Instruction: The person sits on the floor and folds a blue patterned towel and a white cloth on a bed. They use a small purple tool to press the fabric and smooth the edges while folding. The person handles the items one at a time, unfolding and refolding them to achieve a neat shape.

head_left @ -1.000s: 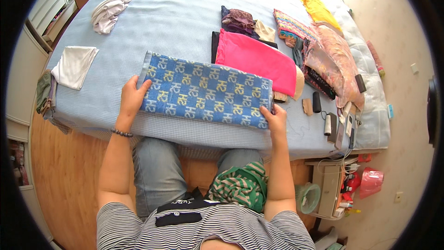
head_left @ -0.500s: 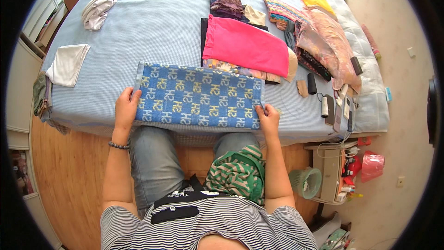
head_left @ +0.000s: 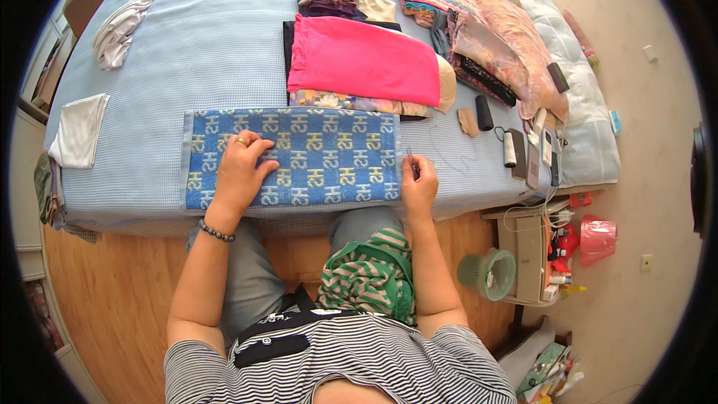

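A folded blue towel (head_left: 314, 157) with pale and yellow lettering lies flat along the near edge of the bed. Over its left half is my left hand (head_left: 243, 168), wearing a ring, thumb and fingers apart and bent, the fingertips at the cloth; nothing shows in it. My right hand (head_left: 419, 185) is at the towel's right edge, closed around a small dark, thin-tipped tool (head_left: 409, 163) that points away from me. Its exact kind cannot be made out. A green and pink striped cloth (head_left: 366, 273) lies over my right thigh.
Behind the towel lies a folded pink garment (head_left: 366, 60) on other folded clothes. White cloths (head_left: 79, 131) lie at the left. A dark cylinder (head_left: 484, 113), phones and cables lie at the right of the bed (head_left: 172, 82). A green bin (head_left: 464, 273) stands below.
My left hand has let go of the towel's left edge and moved right, over the cloth. My right hand has come away from its grip on the right edge; the towel now lies flat.
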Available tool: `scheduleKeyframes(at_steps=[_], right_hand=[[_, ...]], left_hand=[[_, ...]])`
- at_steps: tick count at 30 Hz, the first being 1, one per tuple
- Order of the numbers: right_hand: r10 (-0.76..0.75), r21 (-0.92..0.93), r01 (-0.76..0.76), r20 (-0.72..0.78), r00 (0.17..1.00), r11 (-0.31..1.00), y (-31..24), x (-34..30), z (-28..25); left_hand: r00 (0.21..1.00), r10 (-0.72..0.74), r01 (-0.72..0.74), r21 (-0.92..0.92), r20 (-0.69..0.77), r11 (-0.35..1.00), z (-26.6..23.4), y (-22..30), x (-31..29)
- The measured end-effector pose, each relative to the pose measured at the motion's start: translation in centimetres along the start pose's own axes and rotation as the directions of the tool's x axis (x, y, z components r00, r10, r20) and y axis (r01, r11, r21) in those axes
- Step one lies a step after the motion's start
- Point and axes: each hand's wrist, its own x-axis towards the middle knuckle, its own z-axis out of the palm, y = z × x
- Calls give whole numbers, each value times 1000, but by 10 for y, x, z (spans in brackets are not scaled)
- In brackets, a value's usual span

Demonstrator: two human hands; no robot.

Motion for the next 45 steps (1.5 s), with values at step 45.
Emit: scheduleKeyframes(at_steps=[45], right_hand=[[-75, 478, -368, 684, 726, 797, -131, -16, 52]], left_hand=[[832, -388, 511, -819, 397, 259, 14, 21, -7]])
